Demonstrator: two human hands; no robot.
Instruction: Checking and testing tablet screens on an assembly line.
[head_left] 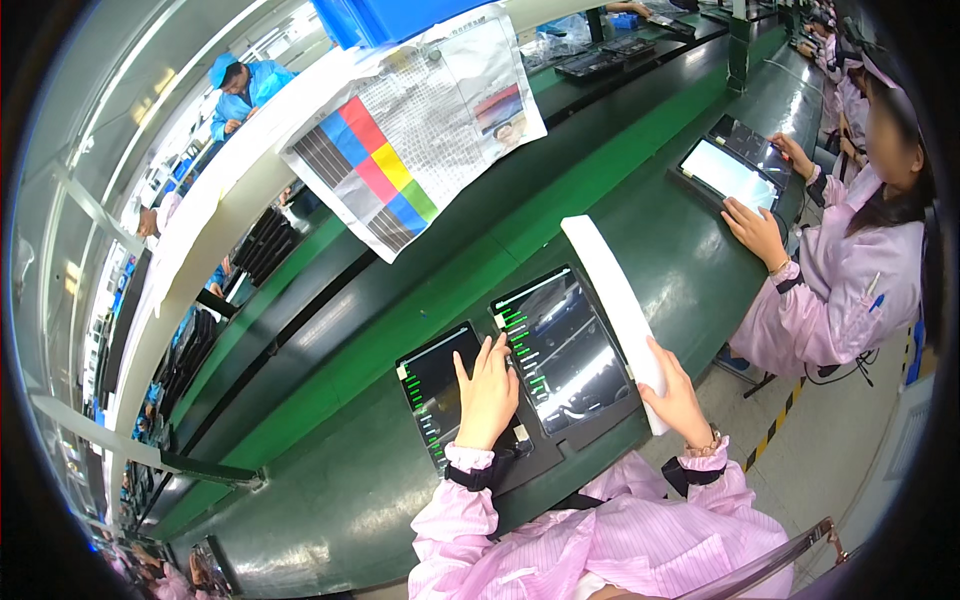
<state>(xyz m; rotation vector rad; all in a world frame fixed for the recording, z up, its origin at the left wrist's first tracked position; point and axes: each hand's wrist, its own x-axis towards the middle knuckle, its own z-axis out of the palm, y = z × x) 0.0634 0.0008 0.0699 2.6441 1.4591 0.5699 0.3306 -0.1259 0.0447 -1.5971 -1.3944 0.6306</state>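
Observation:
Two tablets with black screens and rows of green marks lie side by side in dark holders on the green bench. My left hand (487,393) is open with its fingers apart, lying over the left tablet (432,385) and hiding part of its screen. Its fingertips reach close to the left edge of the right tablet (565,350). A long white strip, perhaps foam (612,300), stands along the right side of that tablet. My right hand (678,396) grips the near end of this strip, thumb on its left side.
To the right, a co-worker in a pink smock has both hands at a tablet with a lit white screen (733,174). A printed sheet with colour blocks (400,130) hangs above the far side of the bench (330,480). A blue bin (400,18) sits above it.

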